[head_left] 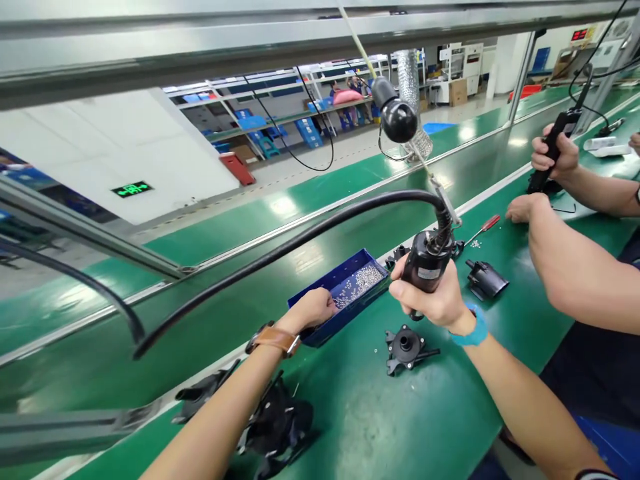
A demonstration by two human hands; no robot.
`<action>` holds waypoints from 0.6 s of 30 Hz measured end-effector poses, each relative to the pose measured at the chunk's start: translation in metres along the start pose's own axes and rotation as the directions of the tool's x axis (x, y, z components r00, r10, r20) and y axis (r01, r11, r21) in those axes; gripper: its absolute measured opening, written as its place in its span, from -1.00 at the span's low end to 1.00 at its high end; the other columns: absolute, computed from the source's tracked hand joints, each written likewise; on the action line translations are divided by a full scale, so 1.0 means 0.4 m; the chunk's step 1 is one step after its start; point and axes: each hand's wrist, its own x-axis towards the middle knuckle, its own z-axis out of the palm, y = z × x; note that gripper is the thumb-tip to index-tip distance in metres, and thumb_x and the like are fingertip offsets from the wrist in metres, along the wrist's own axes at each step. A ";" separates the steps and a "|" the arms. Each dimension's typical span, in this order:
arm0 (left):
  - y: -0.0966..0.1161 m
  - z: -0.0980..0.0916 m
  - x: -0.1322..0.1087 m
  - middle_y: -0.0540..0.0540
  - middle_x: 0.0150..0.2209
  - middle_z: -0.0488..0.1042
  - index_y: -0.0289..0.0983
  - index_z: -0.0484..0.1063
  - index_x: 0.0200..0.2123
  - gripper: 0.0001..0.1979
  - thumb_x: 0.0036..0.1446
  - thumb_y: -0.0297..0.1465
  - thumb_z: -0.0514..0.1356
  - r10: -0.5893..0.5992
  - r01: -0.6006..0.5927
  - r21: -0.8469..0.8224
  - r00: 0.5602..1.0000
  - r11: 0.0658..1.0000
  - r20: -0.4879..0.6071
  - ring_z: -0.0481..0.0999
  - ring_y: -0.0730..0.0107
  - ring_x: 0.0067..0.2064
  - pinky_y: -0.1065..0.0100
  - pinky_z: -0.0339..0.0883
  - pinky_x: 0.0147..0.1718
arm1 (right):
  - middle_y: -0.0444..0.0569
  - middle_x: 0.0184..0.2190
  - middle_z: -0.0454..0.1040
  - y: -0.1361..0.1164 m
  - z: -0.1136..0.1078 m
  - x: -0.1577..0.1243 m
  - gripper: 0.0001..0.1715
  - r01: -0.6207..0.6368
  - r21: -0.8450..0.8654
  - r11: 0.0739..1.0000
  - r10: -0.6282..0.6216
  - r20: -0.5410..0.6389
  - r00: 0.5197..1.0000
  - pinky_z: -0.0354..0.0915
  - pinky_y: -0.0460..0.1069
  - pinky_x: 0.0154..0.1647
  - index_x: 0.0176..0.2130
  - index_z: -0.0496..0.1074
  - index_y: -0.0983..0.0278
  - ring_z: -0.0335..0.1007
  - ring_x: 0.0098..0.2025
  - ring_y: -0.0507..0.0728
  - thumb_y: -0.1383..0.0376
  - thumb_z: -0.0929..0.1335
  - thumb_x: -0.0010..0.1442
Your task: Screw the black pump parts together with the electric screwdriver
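Observation:
My left hand reaches into a blue tray of small silver fasteners, too tiny to tell whether screws or nuts. Its fingers are closed together at the tray's near end, and what they hold is hidden. My right hand is wrapped round a black electric screwdriver, which hangs from a cord and has a thick black cable. Just below that hand, on the green bench, lies a black plastic part with a round centre post and side arms. It is apart from the tool.
More black parts are piled by my left forearm. A black cylindrical piece and a red-handled screwdriver lie to the right. At far right, a co-worker's hand holds another black tool. A black ball hangs overhead.

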 end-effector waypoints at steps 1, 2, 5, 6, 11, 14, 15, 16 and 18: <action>0.002 -0.007 -0.004 -0.01 -0.32 0.54 -0.32 0.50 -0.29 -0.79 0.30 -0.28 0.30 -0.003 0.003 0.001 1.000 1.000 -0.019 0.54 0.38 -0.30 0.29 0.48 -0.26 | -0.24 -0.68 0.39 -0.002 0.003 0.000 -0.69 -0.006 0.002 1.000 0.006 -0.003 1.000 0.26 -0.09 -0.69 -0.43 0.49 0.26 0.27 -0.71 -0.02 0.19 0.60 -0.03; 0.004 -0.015 -0.010 0.00 -0.39 0.51 -0.32 0.47 -0.39 -0.79 0.27 -0.34 0.31 -0.007 0.007 -0.002 0.999 1.000 -0.045 0.51 0.38 -0.34 0.32 0.42 -0.29 | -0.25 -0.68 0.39 -0.003 0.005 0.000 -0.68 -0.013 0.003 1.000 0.013 -0.005 1.000 0.26 -0.09 -0.69 -0.43 0.49 0.26 0.27 -0.71 -0.03 0.19 0.62 -0.05; 0.023 -0.039 -0.052 -0.05 -0.50 0.46 -0.27 0.35 -0.54 -0.73 0.23 -0.51 0.21 -0.025 0.019 -0.035 0.984 0.999 -0.179 0.48 0.31 -0.37 0.32 0.22 -0.32 | -0.25 -0.68 0.39 -0.002 0.004 0.001 -0.64 -0.042 -0.003 0.999 0.042 -0.009 0.999 0.25 -0.09 -0.70 -0.43 0.48 0.26 0.26 -0.71 -0.03 0.18 0.63 -0.08; 0.037 -0.041 -0.079 -0.08 -0.48 0.48 -0.26 0.34 -0.52 -0.74 0.24 -0.52 0.15 -0.030 0.019 -0.052 0.973 0.998 -0.231 0.49 0.27 -0.36 0.31 0.18 -0.32 | -0.25 -0.67 0.39 -0.001 0.002 0.002 -0.64 -0.054 -0.010 0.998 0.054 -0.004 0.999 0.25 -0.09 -0.70 -0.44 0.47 0.26 0.26 -0.71 -0.03 0.18 0.63 -0.08; 0.160 0.047 -0.294 -0.11 -0.37 0.56 -0.16 0.28 -0.32 -0.82 0.37 -0.38 -0.02 0.128 -0.223 -0.332 0.950 0.917 -0.284 0.53 0.23 -0.34 0.31 0.23 -0.31 | -0.26 -0.64 0.38 0.009 -0.013 0.004 -0.66 -0.131 -0.069 0.989 0.137 0.078 0.988 0.22 -0.12 -0.69 -0.42 0.47 0.27 0.26 -0.69 -0.05 0.22 0.63 -0.05; 0.229 0.151 -0.399 -0.11 -0.40 0.55 -0.13 0.26 -0.34 -0.81 0.36 -0.26 0.02 0.244 -0.265 -0.644 0.962 0.717 -0.124 0.53 0.19 -0.37 0.29 0.24 -0.34 | -0.26 -0.64 0.38 0.016 -0.010 0.001 -0.68 -0.206 -0.105 0.973 0.222 0.175 0.959 0.23 -0.13 -0.69 -0.42 0.46 0.28 0.25 -0.69 -0.06 0.22 0.61 0.00; 0.241 0.180 -0.415 -0.13 -0.38 0.54 -0.12 0.25 -0.36 -0.79 0.36 -0.24 0.02 0.235 -0.265 -0.676 0.962 0.687 -0.138 0.52 0.17 -0.34 0.28 0.24 -0.33 | -0.27 -0.65 0.37 0.018 -0.005 -0.002 -0.68 -0.234 -0.108 0.966 0.252 0.199 0.947 0.23 -0.13 -0.70 -0.43 0.46 0.28 0.25 -0.69 -0.06 0.23 0.61 0.00; 0.247 0.202 -0.422 -0.15 -0.36 0.53 -0.12 0.22 -0.36 -0.78 0.36 -0.22 0.02 0.219 -0.270 -0.695 0.962 0.666 -0.164 0.50 0.16 -0.33 0.27 0.23 -0.31 | -0.27 -0.66 0.37 0.019 0.001 -0.005 -0.67 -0.260 -0.107 0.960 0.278 0.214 0.936 0.23 -0.14 -0.70 -0.44 0.45 0.28 0.25 -0.70 -0.06 0.23 0.61 -0.01; 0.246 0.224 -0.412 -0.14 -0.34 0.50 -0.11 0.19 -0.37 -0.77 0.37 -0.21 -0.01 0.179 -0.290 -0.705 0.957 0.647 -0.230 0.45 0.17 -0.33 0.26 0.20 -0.31 | -0.28 -0.68 0.36 0.022 0.017 -0.014 -0.66 -0.303 -0.098 0.948 0.318 0.223 0.922 0.21 -0.14 -0.71 -0.44 0.44 0.28 0.25 -0.71 -0.06 0.23 0.61 -0.01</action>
